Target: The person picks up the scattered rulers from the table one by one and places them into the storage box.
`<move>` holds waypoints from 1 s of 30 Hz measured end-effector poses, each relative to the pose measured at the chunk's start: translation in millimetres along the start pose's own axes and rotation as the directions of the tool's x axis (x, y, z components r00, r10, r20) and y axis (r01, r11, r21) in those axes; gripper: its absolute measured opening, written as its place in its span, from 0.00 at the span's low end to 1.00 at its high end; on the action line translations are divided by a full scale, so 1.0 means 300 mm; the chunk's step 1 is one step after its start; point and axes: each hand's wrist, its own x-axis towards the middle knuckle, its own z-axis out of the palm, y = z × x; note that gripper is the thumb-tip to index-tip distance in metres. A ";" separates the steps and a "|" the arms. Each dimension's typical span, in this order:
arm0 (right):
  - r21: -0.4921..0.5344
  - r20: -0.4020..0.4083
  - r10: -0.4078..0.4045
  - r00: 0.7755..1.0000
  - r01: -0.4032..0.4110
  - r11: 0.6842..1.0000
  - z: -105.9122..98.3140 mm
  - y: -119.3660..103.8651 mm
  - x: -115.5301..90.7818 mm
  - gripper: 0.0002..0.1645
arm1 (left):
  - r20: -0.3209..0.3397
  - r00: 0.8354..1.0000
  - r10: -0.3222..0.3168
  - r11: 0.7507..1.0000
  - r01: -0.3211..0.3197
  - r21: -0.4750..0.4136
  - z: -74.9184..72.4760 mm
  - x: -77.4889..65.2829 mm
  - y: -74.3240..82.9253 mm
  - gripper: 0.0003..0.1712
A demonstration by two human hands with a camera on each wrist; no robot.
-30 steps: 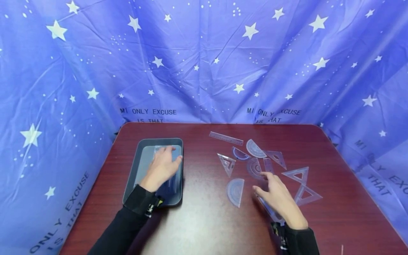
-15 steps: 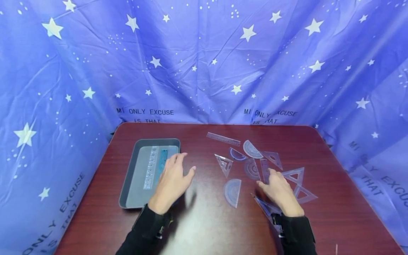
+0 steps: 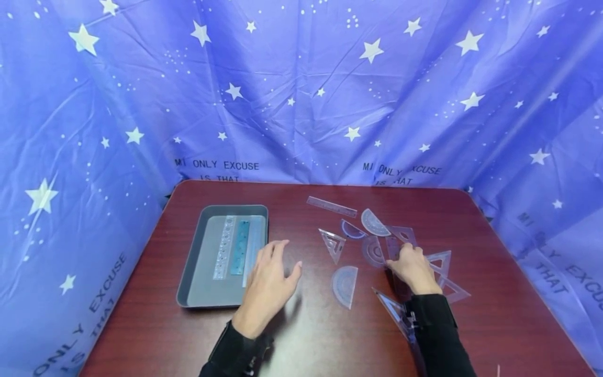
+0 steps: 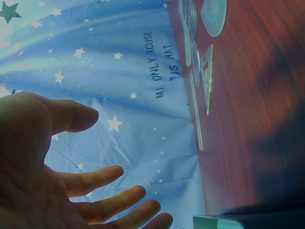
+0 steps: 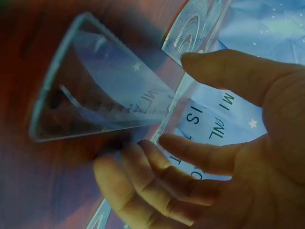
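Observation:
In the head view, my right hand [image 3: 414,269] is lowered over a clear ruler [image 3: 392,246] among the transparent drawing tools. Its fingers bend downward. The right wrist view has my right thumb [image 5: 224,74] and fingers [image 5: 186,162] apart, with the far part of the clear piece [image 5: 100,86] showing between them. My left hand [image 3: 268,290] hovers off the near right corner of the grey tray [image 3: 188,283], fingers spread, holding nothing. In the tray lie a clear patterned ruler [image 3: 224,248], a teal ruler [image 3: 240,248] and another clear ruler [image 3: 255,235].
Protractors [image 3: 345,285] and set squares [image 3: 332,244] lie scattered at the table's [image 3: 292,235] middle and right. A bluish set square [image 3: 393,314] is partly under the right wrist. Another ruler [image 3: 332,207] lies toward the far edge. A starry blue curtain [image 3: 301,104] encloses the table.
My left hand has drawn out of the tray, rightward and nearer, uncovering the rulers there. The right hand has moved forward and down over the clear ruler, its fingers bending.

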 end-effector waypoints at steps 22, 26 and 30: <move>-0.010 0.040 0.122 0.992 -0.122 0.993 -0.004 0.014 0.068 0.34 | 0.059 0.998 -0.029 0.999 0.031 -0.031 0.021 -0.029 0.020 0.33; -0.003 0.035 0.120 0.992 -0.120 0.993 0.004 0.019 0.064 0.38 | 0.067 0.997 -0.028 0.999 0.030 -0.035 0.025 -0.035 0.020 0.33; 0.015 0.013 0.109 0.994 -0.109 0.994 -0.001 0.012 0.045 0.38 | 0.070 0.997 -0.032 0.998 0.035 -0.050 0.028 -0.038 0.020 0.33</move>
